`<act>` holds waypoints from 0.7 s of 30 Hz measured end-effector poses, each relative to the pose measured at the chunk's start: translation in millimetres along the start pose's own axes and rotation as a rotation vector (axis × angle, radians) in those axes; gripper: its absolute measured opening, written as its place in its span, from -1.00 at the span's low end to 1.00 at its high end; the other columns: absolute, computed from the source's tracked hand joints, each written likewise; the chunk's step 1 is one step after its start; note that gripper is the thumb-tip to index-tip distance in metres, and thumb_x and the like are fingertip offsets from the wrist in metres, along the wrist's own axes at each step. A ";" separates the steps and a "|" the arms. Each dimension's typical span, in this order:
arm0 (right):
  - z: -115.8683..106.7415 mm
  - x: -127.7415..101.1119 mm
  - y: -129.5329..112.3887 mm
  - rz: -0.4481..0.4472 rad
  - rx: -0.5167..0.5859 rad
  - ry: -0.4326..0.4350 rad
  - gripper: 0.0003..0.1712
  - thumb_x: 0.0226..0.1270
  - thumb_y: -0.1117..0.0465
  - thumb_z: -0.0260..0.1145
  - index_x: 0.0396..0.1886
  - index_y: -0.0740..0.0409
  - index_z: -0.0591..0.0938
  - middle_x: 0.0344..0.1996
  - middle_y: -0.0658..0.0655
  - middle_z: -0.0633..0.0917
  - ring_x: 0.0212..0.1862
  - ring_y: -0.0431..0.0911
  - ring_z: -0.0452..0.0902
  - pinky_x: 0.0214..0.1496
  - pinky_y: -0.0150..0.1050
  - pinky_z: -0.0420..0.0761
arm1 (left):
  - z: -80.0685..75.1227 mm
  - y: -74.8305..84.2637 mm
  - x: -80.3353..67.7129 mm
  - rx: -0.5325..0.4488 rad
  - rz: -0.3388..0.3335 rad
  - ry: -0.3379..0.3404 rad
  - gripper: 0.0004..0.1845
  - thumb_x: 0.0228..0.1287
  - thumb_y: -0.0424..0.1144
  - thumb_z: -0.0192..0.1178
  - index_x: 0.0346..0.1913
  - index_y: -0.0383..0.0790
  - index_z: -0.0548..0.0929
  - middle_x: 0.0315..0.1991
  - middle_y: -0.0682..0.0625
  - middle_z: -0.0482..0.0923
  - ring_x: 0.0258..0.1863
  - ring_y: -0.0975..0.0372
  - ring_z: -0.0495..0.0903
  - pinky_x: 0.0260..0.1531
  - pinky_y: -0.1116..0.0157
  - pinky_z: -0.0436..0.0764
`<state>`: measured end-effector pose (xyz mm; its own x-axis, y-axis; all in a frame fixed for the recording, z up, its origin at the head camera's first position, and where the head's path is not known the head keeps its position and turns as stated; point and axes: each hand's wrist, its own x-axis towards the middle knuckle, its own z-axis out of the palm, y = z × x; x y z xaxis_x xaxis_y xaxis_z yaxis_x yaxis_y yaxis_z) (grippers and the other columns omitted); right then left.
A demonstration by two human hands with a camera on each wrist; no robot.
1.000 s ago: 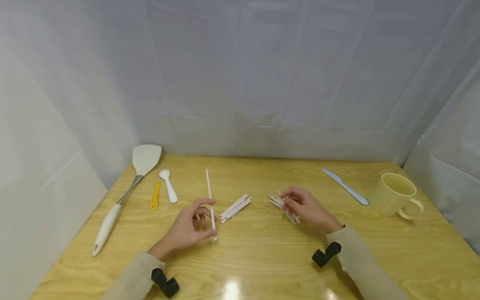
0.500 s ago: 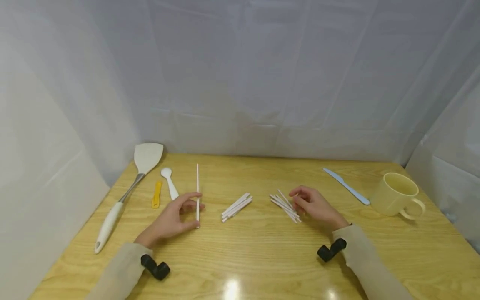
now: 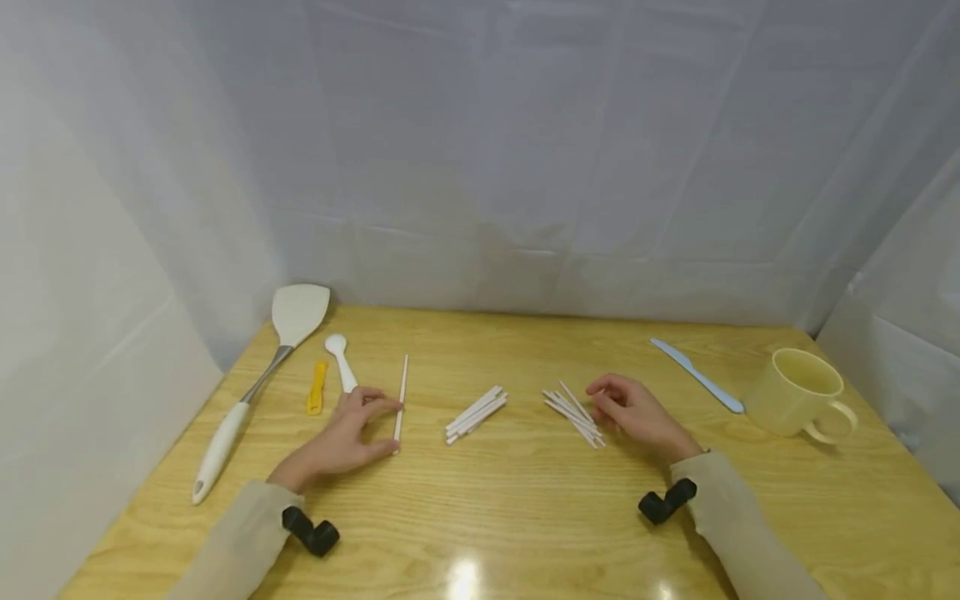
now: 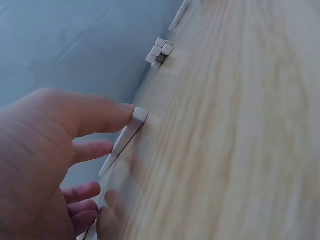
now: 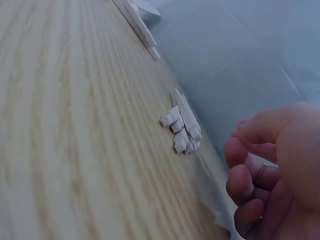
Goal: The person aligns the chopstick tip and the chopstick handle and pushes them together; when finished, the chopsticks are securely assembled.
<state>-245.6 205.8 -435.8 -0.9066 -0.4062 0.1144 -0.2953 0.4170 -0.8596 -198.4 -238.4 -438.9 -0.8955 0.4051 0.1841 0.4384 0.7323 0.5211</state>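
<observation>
In the head view a single thin white stick [image 3: 402, 400] lies lengthwise on the wooden table [image 3: 480, 517]. My left hand [image 3: 341, 437] is at its left side, with thumb and index finger against or right beside it; the left wrist view puts the thumb at the near square end of the stick [image 4: 129, 135]. Toward the middle lies a bundle of white sticks [image 3: 476, 414]. Further right is a looser, crossed pile of white sticks [image 3: 573, 414]. My right hand [image 3: 637, 417] hovers just right of that pile, fingers loosely curled and holding nothing, apart from the sticks [image 5: 182, 125].
To the left lie a white spatula [image 3: 240, 400], a yellow clip-like piece [image 3: 316, 388] and a white spoon [image 3: 341, 358], its lower end hidden by my left hand. On the right are a blue knife [image 3: 697, 375] and a yellow mug [image 3: 795, 396].
My left hand has carried its stick leftward and lowered it onto the table, the grip loosening. My right hand has drawn off the right pile, slightly to the right.
</observation>
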 end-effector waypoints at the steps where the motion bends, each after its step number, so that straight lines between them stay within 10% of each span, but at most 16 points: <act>1: 0.3 -0.1 0.8 -0.002 -0.021 0.006 -0.79 0.43 0.33 0.14 -0.07 0.40 0.54 -0.56 0.11 0.55 -0.56 -0.26 0.39 -0.51 -0.38 0.41 | -1.0 0.4 -1.0 0.003 -0.006 -0.003 -0.43 0.12 -0.09 0.38 0.20 -0.20 0.55 0.11 -0.27 0.31 0.06 -0.06 0.24 0.00 -0.01 0.30; 14: 2.6 -0.9 8.8 -0.017 -0.128 -0.057 -0.79 0.30 0.21 0.33 -0.15 0.23 0.60 -0.51 0.04 0.60 -0.56 -0.26 0.41 -0.50 -0.39 0.42 | -9.5 0.4 -4.5 0.105 0.004 -0.019 -0.48 0.12 -0.06 0.34 0.17 -0.10 0.57 -0.14 -0.09 0.28 -0.18 0.12 0.19 -0.22 0.23 0.17; 21: 4.4 -0.9 6.8 -0.013 -0.160 -0.060 -0.79 0.30 0.20 0.32 -0.16 0.22 0.60 -0.53 0.03 0.57 -0.56 -0.26 0.39 -0.49 -0.39 0.41 | -1.1 9.2 7.8 0.039 0.045 0.086 -0.67 0.23 -0.16 0.29 0.03 -0.18 0.62 -0.15 -0.09 0.41 -0.18 0.16 0.26 -0.19 0.21 0.19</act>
<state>-245.5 205.4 -444.0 -0.8841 -0.4584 0.0914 -0.3559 0.5336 -0.7672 -201.5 -229.1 -431.8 -0.8773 0.3912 0.2780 0.4796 0.7356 0.4784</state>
